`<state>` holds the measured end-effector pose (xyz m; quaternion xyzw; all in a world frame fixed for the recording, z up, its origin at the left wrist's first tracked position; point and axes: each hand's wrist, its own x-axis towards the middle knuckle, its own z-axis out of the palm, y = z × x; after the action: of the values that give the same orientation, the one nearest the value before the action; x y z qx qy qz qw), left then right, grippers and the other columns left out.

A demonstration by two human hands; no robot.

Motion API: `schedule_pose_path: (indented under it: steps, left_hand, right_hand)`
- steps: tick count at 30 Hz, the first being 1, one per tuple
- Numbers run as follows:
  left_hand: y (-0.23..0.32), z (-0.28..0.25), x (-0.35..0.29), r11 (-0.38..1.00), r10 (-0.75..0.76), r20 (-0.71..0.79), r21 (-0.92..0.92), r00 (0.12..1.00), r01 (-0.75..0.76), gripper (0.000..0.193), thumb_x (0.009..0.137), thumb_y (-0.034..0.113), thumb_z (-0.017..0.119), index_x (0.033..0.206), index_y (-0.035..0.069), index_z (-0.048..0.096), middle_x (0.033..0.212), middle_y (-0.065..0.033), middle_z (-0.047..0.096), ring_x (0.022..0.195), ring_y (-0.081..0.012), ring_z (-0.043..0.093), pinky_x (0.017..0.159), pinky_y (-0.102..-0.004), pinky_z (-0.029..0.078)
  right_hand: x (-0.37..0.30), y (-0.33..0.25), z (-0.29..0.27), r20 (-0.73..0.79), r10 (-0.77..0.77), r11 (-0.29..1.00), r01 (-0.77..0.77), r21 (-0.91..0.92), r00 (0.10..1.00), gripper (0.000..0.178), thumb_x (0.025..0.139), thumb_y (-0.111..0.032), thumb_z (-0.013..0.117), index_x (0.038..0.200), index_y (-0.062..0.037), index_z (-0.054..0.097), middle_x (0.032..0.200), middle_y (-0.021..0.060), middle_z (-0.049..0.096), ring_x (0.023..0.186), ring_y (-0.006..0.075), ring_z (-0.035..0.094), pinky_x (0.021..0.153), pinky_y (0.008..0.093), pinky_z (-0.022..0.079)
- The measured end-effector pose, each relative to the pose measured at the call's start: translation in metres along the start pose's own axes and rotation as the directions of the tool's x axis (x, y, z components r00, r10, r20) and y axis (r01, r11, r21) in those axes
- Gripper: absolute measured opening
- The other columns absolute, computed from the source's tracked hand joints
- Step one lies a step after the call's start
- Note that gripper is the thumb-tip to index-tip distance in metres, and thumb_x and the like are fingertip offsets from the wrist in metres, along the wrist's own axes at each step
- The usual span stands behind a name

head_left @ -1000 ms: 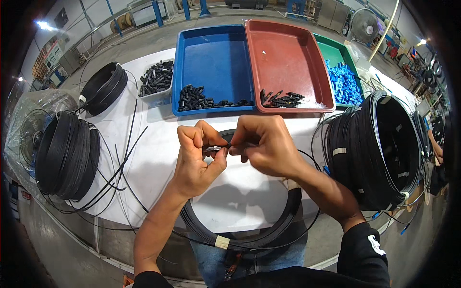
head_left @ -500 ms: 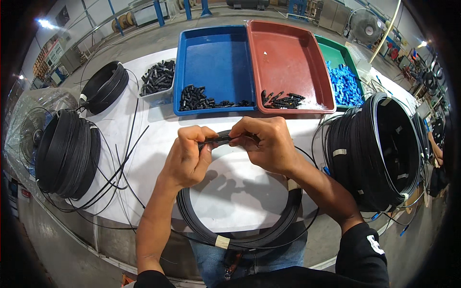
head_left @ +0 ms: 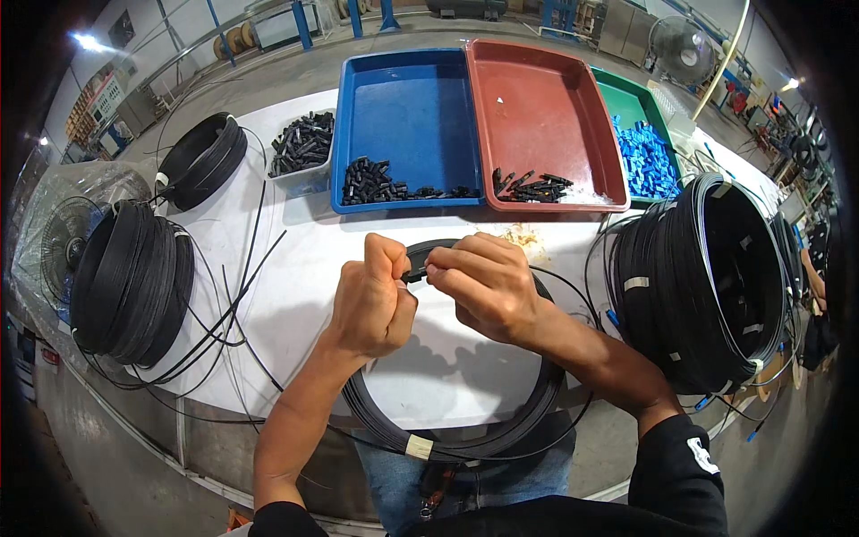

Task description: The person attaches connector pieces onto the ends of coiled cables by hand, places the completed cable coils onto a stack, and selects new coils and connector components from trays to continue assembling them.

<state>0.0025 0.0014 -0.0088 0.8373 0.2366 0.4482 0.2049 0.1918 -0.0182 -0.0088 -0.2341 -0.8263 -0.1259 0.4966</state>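
Note:
My left hand [head_left: 376, 300] is closed in a fist, its thumb pressed to the curled fingers. It grips one end of a small black connector [head_left: 415, 277]; most of that piece is hidden. My right hand [head_left: 488, 285] pinches the other end with thumb and fingertips. Both hands are raised over the far side of a coil of black cable [head_left: 380, 419], bound with pale tape. The coil lies on the white table [head_left: 295, 268] and hangs past its near edge. A loose cable runs round the coil's right side.
Beyond my hands stand a blue tray [head_left: 407, 107] and a red tray [head_left: 546, 107] with black parts, and a green tray [head_left: 619, 94] with blue parts. A clear bin [head_left: 300, 183] holds black pieces. Cable coils [head_left: 134, 286] stand left, a larger stack [head_left: 667, 286] right.
My left hand has turned and shifted slightly right, its fingers curling tighter. My right hand has rolled over the connector and lowered a little. Both still hold the piece.

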Motion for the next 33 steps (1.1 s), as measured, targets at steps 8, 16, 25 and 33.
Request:
schedule_pose_path:
  steps: [8, 16, 25, 33]
  left_hand:
    - [-0.001, -0.001, -0.002, 0.999, 0.033, 0.030, 0.019, 0.999, -0.033, 0.027, 0.069, -0.003, 0.048, 0.093, 0.002, 0.036, 0.060, -0.0078, 0.041, 0.043, -0.0250, 0.044, 0.045, -0.0355, 0.038]
    - [-0.007, -0.004, 0.003, 0.966, -0.154, 0.124, -0.189, 0.980, 0.176, 0.028, 0.072, 0.001, 0.047, 0.097, 0.002, 0.035, 0.063, -0.0080, 0.042, 0.052, -0.0230, 0.050, 0.052, -0.0363, 0.041]
    - [-0.014, -0.024, 0.014, 0.965, -0.041, 0.227, 0.263, 0.973, -0.021, 0.026, 0.071, 0.022, 0.059, 0.089, 0.003, 0.061, 0.070, -0.0138, 0.064, 0.058, -0.0320, 0.061, 0.055, -0.0400, 0.048]
    - [-0.018, -0.013, 0.008, 0.969, -0.170, 0.285, 0.222, 0.943, 0.108, 0.022, 0.070, 0.021, 0.056, 0.069, 0.002, 0.067, 0.056, -0.0168, 0.060, 0.050, -0.0364, 0.057, 0.051, -0.0418, 0.046]
  right_hand:
    - [0.013, -0.010, -0.013, 0.252, 0.250, 0.957, -0.277, 0.080, 0.935, 0.024, 0.060, 0.015, 0.061, 0.081, 0.0022, 0.062, 0.080, 0.0146, 0.069, 0.067, 0.0238, 0.065, 0.057, 0.0352, 0.050]
    - [0.029, 0.005, -0.028, 0.559, 0.592, 0.485, -0.811, 0.328, 0.580, 0.011, 0.076, 0.013, 0.069, 0.081, 0.0063, 0.062, 0.077, 0.0136, 0.072, 0.073, 0.0160, 0.071, 0.068, 0.0284, 0.055]
    - [0.018, 0.017, -0.028, 0.417, 0.484, 0.738, -0.615, 0.278, 0.770, 0.014, 0.078, 0.012, 0.069, 0.085, 0.0031, 0.061, 0.077, 0.0137, 0.071, 0.077, 0.0195, 0.074, 0.066, 0.0306, 0.056]
    - [0.013, 0.012, -0.016, 0.399, 0.400, 0.856, -0.491, 0.159, 0.825, 0.010, 0.077, 0.006, 0.066, 0.084, 0.0002, 0.061, 0.075, 0.0144, 0.069, 0.072, 0.0322, 0.070, 0.061, 0.0386, 0.053]
